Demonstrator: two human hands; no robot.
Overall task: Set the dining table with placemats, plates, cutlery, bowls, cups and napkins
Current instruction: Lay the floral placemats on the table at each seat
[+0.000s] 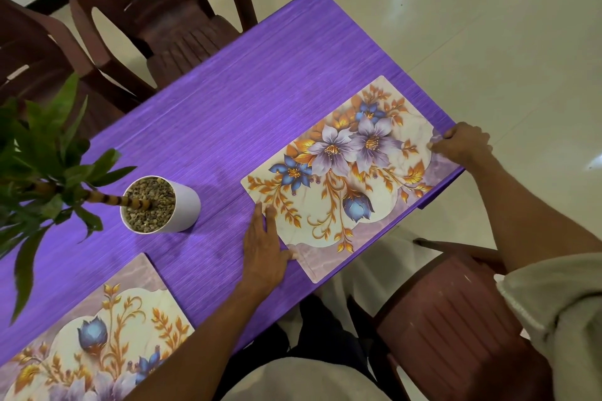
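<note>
While my left hand [264, 251] lies flat against the mat's [345, 172] near edge, my right hand [462, 143] pinches its far edge. That grip probably squares it to the table [202, 120].

Two floral placemats are counted on one purple table [202, 127]: one placemat [342, 172] near the far end, a second placemat [97, 335] at the near left. One potted plant [156, 202] is seen. Three brown chairs are counted: two [169, 10] [29, 55] across the table, one [456, 319] on the near side. Two hands, the left hand [264, 254] and the right hand [462, 143], are counted.
</note>
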